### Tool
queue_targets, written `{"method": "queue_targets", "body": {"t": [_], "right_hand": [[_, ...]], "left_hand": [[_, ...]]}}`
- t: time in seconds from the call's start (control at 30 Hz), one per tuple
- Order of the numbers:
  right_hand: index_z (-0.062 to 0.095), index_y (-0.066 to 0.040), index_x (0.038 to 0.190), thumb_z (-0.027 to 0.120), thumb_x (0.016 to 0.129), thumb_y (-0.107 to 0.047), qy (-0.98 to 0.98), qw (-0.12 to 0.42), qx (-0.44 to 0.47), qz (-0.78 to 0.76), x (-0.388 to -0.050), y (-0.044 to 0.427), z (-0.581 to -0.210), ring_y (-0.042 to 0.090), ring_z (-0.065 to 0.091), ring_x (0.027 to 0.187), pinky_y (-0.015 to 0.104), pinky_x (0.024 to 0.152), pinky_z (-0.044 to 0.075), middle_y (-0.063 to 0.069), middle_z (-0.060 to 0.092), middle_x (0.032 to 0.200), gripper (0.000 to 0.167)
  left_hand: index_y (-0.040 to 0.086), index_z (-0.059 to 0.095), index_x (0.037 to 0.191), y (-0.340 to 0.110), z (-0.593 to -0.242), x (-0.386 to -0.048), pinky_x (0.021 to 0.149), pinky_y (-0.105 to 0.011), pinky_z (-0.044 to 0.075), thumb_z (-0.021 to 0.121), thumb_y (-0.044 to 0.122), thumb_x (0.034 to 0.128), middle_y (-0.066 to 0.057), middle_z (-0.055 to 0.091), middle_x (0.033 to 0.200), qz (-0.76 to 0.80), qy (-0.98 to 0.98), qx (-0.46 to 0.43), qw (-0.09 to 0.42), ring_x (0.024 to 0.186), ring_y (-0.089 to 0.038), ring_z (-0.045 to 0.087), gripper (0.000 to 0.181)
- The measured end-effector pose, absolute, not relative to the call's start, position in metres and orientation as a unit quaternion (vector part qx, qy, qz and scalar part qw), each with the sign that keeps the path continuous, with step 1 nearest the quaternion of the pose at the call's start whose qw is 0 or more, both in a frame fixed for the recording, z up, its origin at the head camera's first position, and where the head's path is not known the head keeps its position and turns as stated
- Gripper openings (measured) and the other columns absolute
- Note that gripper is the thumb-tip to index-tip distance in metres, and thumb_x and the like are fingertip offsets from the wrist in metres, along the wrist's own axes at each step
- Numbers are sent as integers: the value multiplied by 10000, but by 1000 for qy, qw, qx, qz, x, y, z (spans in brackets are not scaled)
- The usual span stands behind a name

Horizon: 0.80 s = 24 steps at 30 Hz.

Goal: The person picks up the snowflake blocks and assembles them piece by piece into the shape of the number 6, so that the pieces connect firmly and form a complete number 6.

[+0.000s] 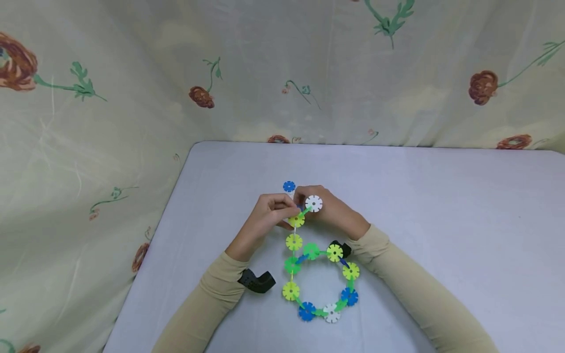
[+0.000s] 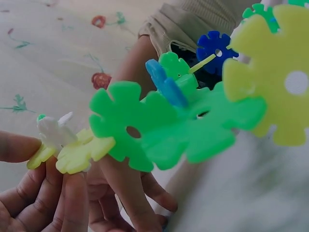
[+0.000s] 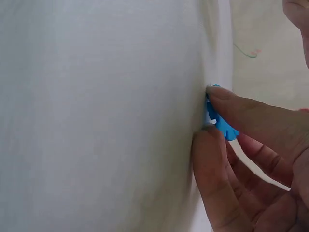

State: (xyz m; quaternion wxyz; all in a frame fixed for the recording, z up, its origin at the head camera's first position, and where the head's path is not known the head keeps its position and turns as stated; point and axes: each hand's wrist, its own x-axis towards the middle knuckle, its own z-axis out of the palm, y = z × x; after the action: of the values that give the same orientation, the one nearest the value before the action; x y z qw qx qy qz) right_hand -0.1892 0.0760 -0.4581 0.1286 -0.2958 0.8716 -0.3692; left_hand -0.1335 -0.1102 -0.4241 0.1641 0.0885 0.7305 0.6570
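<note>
A chain of notched plastic flower discs bends into a ring [image 1: 291, 291], with a straight tail running up to the hands. My left hand [image 1: 271, 213] pinches a yellow disc [image 2: 79, 152] of that tail between thumb and fingers. From this part a green piece leads to a white disc [image 1: 314, 203], which overlaps the right hand in the head view. My right hand [image 1: 333, 211] grips a blue disc [image 3: 223, 126] between thumb and index finger, close to the left fingertips. Just past the hands is another blue disc [image 1: 289, 186], a white piece partly hidden beside it.
A white-covered table [image 1: 441, 220] lies under the work. Floral cloth [image 1: 265, 59] hangs behind it and along the left. Black wrist devices [image 1: 257, 281] sit by both forearms, near the ring.
</note>
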Motion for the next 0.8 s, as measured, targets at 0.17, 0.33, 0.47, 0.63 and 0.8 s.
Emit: {"method": "queue_targets", "body": {"t": [0.17, 0.33, 0.47, 0.63, 0.8], "right_hand": [[671, -87, 945, 798, 846, 17, 874, 125, -276, -380, -186, 90, -457, 206, 653, 916, 369, 844, 557, 49, 738, 966, 192], [709, -42, 1052, 666, 871, 104, 861, 146, -220, -434, -185, 109, -454, 246, 720, 923, 372, 771, 640, 137, 767, 1035, 237], [693, 6, 1051, 660, 930, 31, 824, 175, -174, -510, -180, 126, -448, 249, 741, 848, 353, 703, 667, 175, 742, 974, 127], [671, 1, 1024, 750, 947, -106, 792, 178, -144, -566, -173, 146, -439, 324, 762, 900, 438, 754, 671, 152, 739, 971, 154], [665, 1, 1034, 792, 926, -163, 781, 165, -132, -588, -166, 161, -430, 337, 756, 909, 470, 796, 663, 79, 736, 951, 234]], "left_hand": [[-47, 680, 878, -110, -424, -133, 654, -393, 648, 643, 47, 963, 78, 676, 726, 656, 731, 90, 163, 710, -108, 636, 132], [-44, 692, 896, -109, -424, -133, 658, -342, 638, 641, 65, 967, 66, 685, 754, 651, 737, 82, 162, 735, -116, 638, 140], [-31, 699, 904, -108, -424, -133, 669, -344, 637, 633, 60, 969, 54, 690, 765, 646, 742, 73, 163, 741, -126, 641, 129], [-23, 698, 908, -109, -425, -133, 709, -433, 651, 641, 75, 966, 49, 687, 770, 643, 746, 70, 162, 753, -133, 643, 127], [-7, 689, 938, -109, -427, -132, 709, -435, 649, 652, 98, 967, 50, 694, 776, 645, 744, 70, 161, 765, -144, 635, 115]]}}
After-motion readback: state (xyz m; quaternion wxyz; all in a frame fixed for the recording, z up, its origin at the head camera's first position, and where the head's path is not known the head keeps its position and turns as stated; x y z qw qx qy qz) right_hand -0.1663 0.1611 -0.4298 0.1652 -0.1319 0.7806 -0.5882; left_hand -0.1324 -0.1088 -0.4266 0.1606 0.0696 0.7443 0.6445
